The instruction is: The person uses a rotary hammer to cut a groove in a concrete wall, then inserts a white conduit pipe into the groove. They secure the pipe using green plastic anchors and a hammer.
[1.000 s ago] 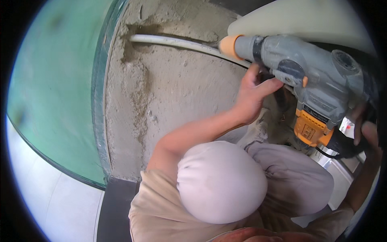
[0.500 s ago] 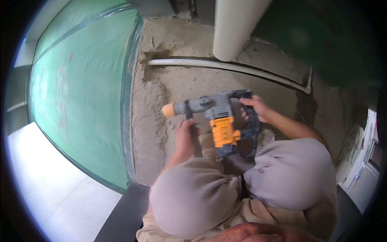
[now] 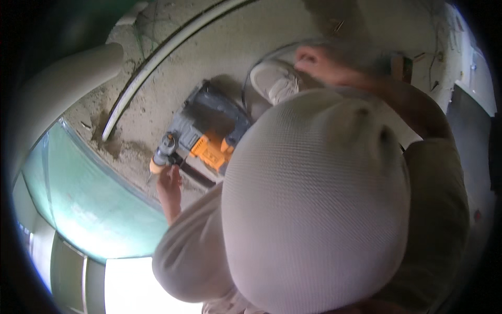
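Observation:
A grey and orange rotary hammer (image 3: pixel 209 152) lies on the rough concrete floor to the left of my knee, its orange nose and a thin bit at the lower left. My left hand (image 3: pixel 170 188) has its fingers bent against the nose, beside the black side handle (image 3: pixel 194 171). A dark power cord (image 3: pixel 246 86) leads from the tool, bends around my light shoe (image 3: pixel 274 81) and runs off rightward. Over by the shoe, my right hand (image 3: pixel 314 62) is curled and somewhat blurred. The cord passes close to it, but what the fingers hold is hidden.
A thin white pipe (image 3: pixel 157 57) lies in a groove in the floor, and a thick pale pipe (image 3: pixel 78 73) stands at the left. Green sheeting (image 3: pixel 99 193) covers the lower left. A blurred green and reddish object (image 3: pixel 401 67) sits at the right, near small debris.
The rotary hammer has gone from being held up in both hands to lying on the floor. My right hand has let go of its rear handle and moved right. The view has turned rightward.

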A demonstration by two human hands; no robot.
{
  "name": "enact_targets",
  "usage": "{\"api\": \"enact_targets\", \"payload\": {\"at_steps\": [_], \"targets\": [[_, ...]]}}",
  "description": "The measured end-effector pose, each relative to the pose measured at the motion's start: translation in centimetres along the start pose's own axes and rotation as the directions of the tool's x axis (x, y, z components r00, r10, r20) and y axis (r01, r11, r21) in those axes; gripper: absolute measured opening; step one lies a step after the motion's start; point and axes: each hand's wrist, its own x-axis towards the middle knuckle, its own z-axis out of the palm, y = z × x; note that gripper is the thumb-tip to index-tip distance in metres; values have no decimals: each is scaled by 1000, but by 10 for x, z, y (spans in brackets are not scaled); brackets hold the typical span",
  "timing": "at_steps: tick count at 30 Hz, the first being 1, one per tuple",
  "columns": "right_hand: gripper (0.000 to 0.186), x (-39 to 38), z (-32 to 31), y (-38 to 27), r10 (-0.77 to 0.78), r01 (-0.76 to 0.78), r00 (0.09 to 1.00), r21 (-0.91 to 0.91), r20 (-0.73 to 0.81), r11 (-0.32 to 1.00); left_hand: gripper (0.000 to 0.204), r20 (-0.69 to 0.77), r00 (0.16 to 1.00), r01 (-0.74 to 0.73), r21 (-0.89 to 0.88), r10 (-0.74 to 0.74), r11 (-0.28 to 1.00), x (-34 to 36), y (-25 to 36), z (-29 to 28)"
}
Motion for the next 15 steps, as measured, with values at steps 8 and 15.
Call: {"api": "enact_targets", "payload": {"at_steps": [8, 15], "targets": [[26, -82, -45, 147, 298, -326, 861, 3, -413, 946, 35, 37, 974, -224, 344, 225, 912, 18, 122, -75], [33, -155, -90, 197, 278, -586, 540, -118, -794, 802, 38, 259, 929, -354, 404, 265, 844, 33, 174, -84]]}}
